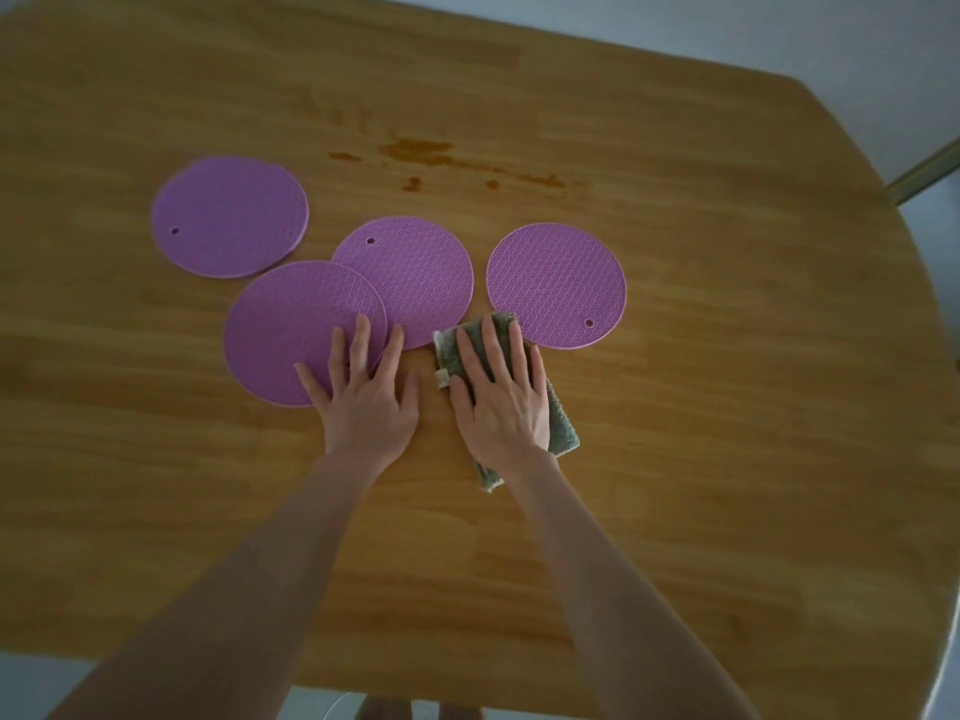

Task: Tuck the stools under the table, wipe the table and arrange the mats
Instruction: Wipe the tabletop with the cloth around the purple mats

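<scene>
Landmark for this entry: the orange-brown stain [421, 150] on the wooden table [727, 356].

- Right hand [501, 402]: flat, fingers straight and a little apart, pressing a folded grey-green cloth [562, 420] to the wood. Hand and cloth sit on the near side of the stain, well apart from it.
- Left hand [363, 397]: also flat, fingers spread, gripping nothing. Its fingertips rest on the near mat [280, 330], which overlaps the middle mat [415, 272].
- Both of those mats lie between the stain and the hands, as does the right mat [558, 285], whose edge just meets the cloth.
- The left mat [230, 216] lies left of the stain and slightly nearer us.
- Stain long axis: it runs across us, left to right, dipping towards us at its right end.
- No stools in view.

Judgement: the wipe is not yet on the stain. The stain lies straight ahead of the cloth hand, so that hand is the better placed. We expect a forward push through the gap between the middle and right mats, then a sideways sweep along the stain. The mats may need shifting first.
</scene>
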A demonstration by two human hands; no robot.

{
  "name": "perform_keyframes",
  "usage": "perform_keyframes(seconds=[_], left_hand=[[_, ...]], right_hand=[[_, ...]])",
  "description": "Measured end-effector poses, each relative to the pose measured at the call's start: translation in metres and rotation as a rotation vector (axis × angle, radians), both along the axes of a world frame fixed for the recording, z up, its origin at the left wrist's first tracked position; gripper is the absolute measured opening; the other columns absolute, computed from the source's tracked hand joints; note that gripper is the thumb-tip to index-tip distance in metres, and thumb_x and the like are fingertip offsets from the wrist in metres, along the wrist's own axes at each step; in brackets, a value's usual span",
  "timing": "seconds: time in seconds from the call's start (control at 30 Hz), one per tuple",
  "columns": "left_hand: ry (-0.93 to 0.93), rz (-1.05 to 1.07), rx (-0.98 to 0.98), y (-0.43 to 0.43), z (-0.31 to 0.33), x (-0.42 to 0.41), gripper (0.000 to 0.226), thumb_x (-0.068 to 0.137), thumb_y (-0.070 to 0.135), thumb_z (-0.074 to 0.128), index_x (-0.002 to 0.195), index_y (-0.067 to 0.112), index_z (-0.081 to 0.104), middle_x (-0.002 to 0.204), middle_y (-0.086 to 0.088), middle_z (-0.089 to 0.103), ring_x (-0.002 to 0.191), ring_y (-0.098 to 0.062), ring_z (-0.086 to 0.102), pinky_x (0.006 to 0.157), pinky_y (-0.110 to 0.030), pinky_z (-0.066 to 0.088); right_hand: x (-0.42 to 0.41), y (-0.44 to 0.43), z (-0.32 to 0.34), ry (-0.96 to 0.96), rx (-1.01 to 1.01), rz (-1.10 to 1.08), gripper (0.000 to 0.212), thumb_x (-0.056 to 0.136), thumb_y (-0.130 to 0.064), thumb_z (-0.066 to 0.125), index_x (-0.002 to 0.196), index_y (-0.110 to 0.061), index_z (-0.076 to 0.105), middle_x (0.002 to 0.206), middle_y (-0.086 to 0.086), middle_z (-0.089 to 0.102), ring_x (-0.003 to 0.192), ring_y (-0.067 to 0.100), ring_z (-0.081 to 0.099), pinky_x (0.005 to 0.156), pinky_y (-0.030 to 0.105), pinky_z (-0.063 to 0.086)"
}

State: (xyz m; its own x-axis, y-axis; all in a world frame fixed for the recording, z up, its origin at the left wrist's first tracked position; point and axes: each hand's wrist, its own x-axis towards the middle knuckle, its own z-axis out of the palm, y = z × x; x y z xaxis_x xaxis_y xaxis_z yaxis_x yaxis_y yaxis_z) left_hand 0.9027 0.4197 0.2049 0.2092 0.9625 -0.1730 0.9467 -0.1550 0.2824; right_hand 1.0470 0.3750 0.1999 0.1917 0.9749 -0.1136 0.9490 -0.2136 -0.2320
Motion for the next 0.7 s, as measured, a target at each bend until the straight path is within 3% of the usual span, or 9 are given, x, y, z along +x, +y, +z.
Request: perform_keyframes(seconds=[0.33,0.5,0.7], left_hand=[[-0.028,-0.009,0.008,0.000,0.001,-0.002,0.058,0.096,0.043,0.039,0.149,0.034,0.019,0.160,-0.001,0.001,0.146,-0.024,-0.008,0.110,-0.062,-0.009],[-0.045,0.055,0.030,-0.002,0.004,0.012,0.056,0.094,0.040,0.043,0.147,0.028,0.030,0.159,-0.007,0.010,0.146,-0.029,-0.002,0.109,-0.064,-0.009],[-0.098,-0.085,0.072,-0.013,0.003,0.062,0.057,0.088,0.045,0.033,0.139,0.023,0.045,0.153,-0.013,0.028,0.143,-0.036,0.016,0.110,-0.063,0.001]], right_hand=[[-0.001,-0.050,0.000,-0.014,-0.017,-0.048,0.054,0.099,-0.047,0.021,0.150,-0.028,0.024,0.158,0.000,0.020,0.146,0.025,0.012,0.117,0.039,0.003],[0.031,-0.078,-0.003,-0.057,-0.024,-0.159,0.054,0.098,-0.049,0.022,0.149,-0.030,0.023,0.157,-0.002,0.020,0.145,0.024,0.017,0.115,0.037,0.004],[0.070,-0.066,0.001,-0.021,-0.106,-0.408,0.067,0.089,-0.053,0.002,0.151,-0.030,0.008,0.160,-0.002,0.002,0.147,0.024,-0.003,0.116,0.038,-0.007]])
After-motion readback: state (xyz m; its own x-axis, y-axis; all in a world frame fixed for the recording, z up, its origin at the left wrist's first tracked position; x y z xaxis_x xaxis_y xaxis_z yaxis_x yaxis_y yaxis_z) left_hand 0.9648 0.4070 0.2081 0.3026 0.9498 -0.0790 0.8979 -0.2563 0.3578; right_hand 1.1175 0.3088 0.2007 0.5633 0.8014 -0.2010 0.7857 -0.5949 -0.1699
